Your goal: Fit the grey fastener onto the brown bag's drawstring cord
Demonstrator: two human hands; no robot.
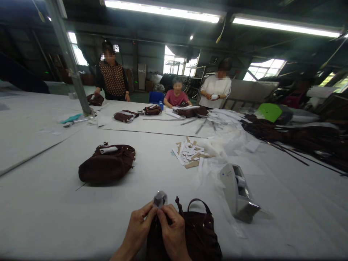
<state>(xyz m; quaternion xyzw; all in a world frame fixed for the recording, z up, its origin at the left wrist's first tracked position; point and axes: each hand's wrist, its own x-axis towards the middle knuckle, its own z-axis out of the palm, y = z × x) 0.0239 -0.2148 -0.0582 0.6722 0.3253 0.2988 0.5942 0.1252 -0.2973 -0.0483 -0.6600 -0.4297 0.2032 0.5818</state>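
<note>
A dark brown handbag (198, 232) lies on the white table (54, 203) right in front of me, its handle arching up at the far side. Above its left end my left hand (137, 228) and my right hand (172, 232) pinch together on a small silvery-white wrapped piece (160, 198), held up between the fingertips. Whether that piece is fixed to the bag I cannot tell.
A tape dispenser (237, 192) stands to the right of the bag. Another brown bag (107, 163) lies ahead on the left. Paper and card scraps (190, 152) are piled in the middle. Three people work at the far side among more bags. A metal post (69, 61) rises at left.
</note>
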